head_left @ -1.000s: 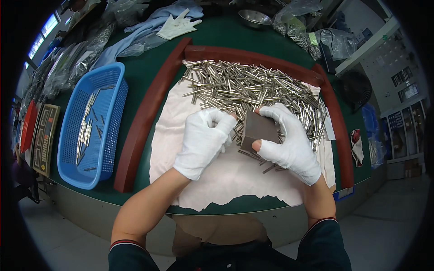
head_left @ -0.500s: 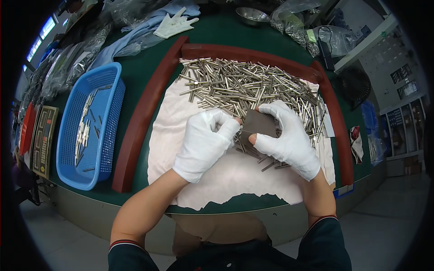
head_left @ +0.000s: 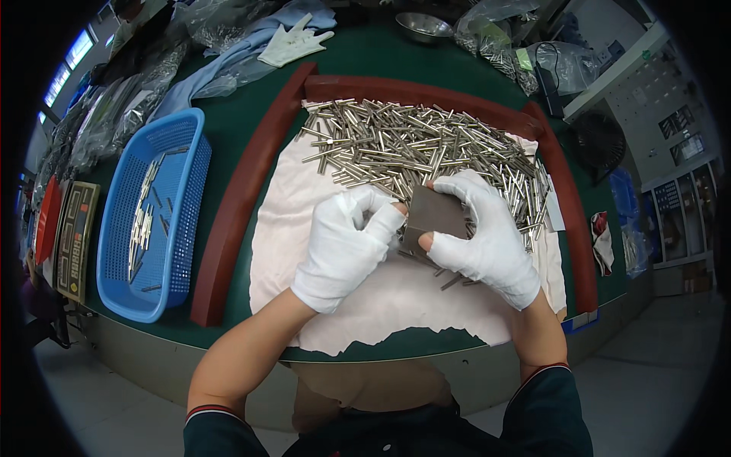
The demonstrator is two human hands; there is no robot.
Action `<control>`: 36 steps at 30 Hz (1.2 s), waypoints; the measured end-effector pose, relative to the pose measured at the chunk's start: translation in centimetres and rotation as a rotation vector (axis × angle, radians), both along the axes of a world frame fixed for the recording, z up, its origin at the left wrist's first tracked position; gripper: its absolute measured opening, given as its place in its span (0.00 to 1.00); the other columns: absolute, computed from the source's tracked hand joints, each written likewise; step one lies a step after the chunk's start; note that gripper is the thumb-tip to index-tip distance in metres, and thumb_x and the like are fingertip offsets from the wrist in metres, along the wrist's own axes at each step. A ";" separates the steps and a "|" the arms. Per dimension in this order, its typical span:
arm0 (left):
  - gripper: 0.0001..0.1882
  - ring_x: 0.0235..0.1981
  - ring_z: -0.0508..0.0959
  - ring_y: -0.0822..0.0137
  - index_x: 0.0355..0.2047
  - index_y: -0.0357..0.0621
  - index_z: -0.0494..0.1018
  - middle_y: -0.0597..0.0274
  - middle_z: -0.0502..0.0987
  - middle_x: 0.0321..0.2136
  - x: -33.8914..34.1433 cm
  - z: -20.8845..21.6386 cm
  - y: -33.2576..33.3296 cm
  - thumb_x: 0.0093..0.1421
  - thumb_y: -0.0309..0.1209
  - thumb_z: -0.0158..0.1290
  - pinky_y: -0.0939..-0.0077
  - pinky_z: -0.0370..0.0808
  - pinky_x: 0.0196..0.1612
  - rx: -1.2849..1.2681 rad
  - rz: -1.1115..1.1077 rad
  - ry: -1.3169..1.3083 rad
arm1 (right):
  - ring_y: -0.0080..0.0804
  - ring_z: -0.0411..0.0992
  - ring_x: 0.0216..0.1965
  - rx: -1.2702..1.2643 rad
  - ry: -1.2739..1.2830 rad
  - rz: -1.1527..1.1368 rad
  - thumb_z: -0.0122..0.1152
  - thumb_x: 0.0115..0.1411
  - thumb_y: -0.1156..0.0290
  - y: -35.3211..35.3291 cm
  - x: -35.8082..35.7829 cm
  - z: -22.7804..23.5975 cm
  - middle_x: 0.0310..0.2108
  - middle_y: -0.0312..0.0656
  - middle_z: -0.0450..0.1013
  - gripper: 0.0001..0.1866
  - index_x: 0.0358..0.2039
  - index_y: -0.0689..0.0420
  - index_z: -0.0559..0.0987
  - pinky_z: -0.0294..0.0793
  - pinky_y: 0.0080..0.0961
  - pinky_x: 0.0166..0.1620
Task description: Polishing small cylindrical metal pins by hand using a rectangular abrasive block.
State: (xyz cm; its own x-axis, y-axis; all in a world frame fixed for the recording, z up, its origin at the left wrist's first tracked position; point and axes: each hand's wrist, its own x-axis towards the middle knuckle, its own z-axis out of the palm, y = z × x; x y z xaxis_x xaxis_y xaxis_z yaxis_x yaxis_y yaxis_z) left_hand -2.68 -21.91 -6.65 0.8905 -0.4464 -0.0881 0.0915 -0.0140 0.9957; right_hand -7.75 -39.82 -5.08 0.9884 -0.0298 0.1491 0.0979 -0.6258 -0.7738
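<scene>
Both my hands wear white gloves with cut-off fingertips. My right hand (head_left: 487, 240) grips a dark grey rectangular block (head_left: 434, 217) over a white cloth (head_left: 304, 228). My left hand (head_left: 346, 247) has its fingers curled, thumb and forefinger pinched beside the block's left edge; what it pinches is too small to tell. A heap of several thin metal rods (head_left: 403, 148) lies on the cloth just beyond both hands. A few loose rods lie under the block.
A dark red raised frame (head_left: 244, 190) borders the cloth on three sides. A blue plastic basket (head_left: 152, 228) with several rods stands at the left. A spare white glove (head_left: 293, 42), a metal bowl (head_left: 422, 27) and plastic bags lie at the back. A black fan (head_left: 598, 141) stands at the right.
My left hand's fingers have curled tighter into a pinch at the block's left edge. My right hand keeps hold of the block, shifted slightly.
</scene>
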 end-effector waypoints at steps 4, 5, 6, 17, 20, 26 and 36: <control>0.08 0.15 0.70 0.80 0.25 0.38 0.72 0.66 0.73 0.15 -0.2 -0.4 0.0 0.59 0.28 0.52 0.86 0.65 0.17 -0.150 -0.009 -0.028 | 0.41 0.71 0.40 -0.046 -0.001 -0.117 0.69 0.36 0.55 -0.7 0.5 0.2 0.38 0.49 0.69 0.35 0.42 0.68 0.74 0.69 0.29 0.44; 0.08 0.15 0.70 0.80 0.25 0.38 0.72 0.66 0.73 0.16 -0.2 -0.4 -0.1 0.59 0.28 0.52 0.86 0.65 0.17 -0.153 0.027 -0.017 | 0.40 0.70 0.40 -0.042 -0.026 -0.127 0.69 0.36 0.56 -0.8 0.5 0.2 0.38 0.49 0.69 0.35 0.42 0.68 0.74 0.69 0.29 0.44; 0.08 0.15 0.70 0.80 0.25 0.38 0.72 0.65 0.73 0.16 -0.2 -0.4 -0.2 0.60 0.28 0.52 0.86 0.65 0.18 -0.157 0.063 -0.007 | 0.40 0.70 0.40 -0.042 -0.029 -0.128 0.69 0.36 0.56 -0.7 0.5 0.2 0.38 0.49 0.69 0.35 0.42 0.68 0.74 0.69 0.29 0.44; 0.08 0.15 0.71 0.78 0.27 0.37 0.71 0.63 0.74 0.16 0.1 -0.3 -0.1 0.60 0.29 0.52 0.85 0.68 0.19 -0.142 0.079 0.000 | 0.42 0.69 0.39 -0.110 -0.314 -0.026 0.70 0.34 0.58 -0.1 0.1 0.0 0.37 0.49 0.68 0.34 0.40 0.66 0.72 0.70 0.32 0.42; 0.08 0.15 0.72 0.78 0.27 0.36 0.71 0.62 0.75 0.17 0.5 -0.6 0.2 0.60 0.29 0.52 0.85 0.69 0.19 -0.144 0.052 -0.017 | 0.42 0.70 0.38 -0.074 -0.332 0.071 0.70 0.35 0.58 0.3 0.1 0.0 0.35 0.48 0.68 0.34 0.41 0.66 0.72 0.70 0.32 0.41; 0.09 0.17 0.74 0.74 0.31 0.35 0.71 0.59 0.76 0.19 0.6 -0.9 0.3 0.60 0.30 0.53 0.82 0.72 0.21 -0.278 0.023 0.045 | 0.35 0.68 0.42 0.177 -0.171 -0.177 0.68 0.43 0.55 -0.2 0.4 -0.2 0.40 0.45 0.68 0.34 0.46 0.66 0.71 0.67 0.28 0.47; 0.10 0.22 0.77 0.69 0.34 0.36 0.72 0.56 0.78 0.24 1.2 -1.9 -0.1 0.62 0.32 0.50 0.78 0.74 0.30 -0.333 0.096 0.201 | 0.49 0.66 0.52 1.739 0.194 0.033 0.60 0.52 0.46 1.1 -0.4 -0.5 0.52 0.50 0.65 0.36 0.54 0.58 0.66 0.71 0.47 0.49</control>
